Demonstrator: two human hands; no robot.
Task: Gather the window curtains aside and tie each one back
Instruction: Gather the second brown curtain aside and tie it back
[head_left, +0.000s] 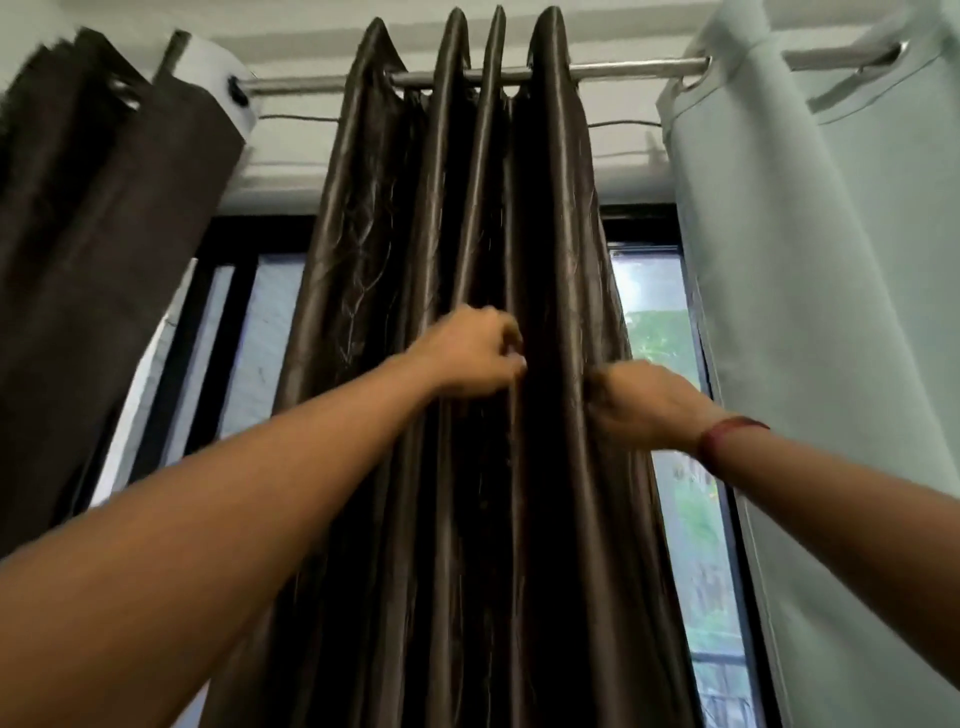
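A shiny dark brown curtain (395, 291) hangs bunched in deep folds at the middle of a metal rod (623, 70). My left hand (472, 353) pinches one of its centre folds with curled fingers. My right hand (644, 402), with a red band at the wrist, grips the fold at the curtain's right side, its fingertips hidden in the cloth. A matte dark brown curtain (93, 218) hangs at the far left. A pale blue-grey curtain (821, 291) hangs at the right. No tie-back is visible.
Behind the curtains is a black-framed window (670, 467) with greenery outside. A thin wire (296, 118) runs under the rod along the white wall. A white bracket (223, 62) holds the rod's left end.
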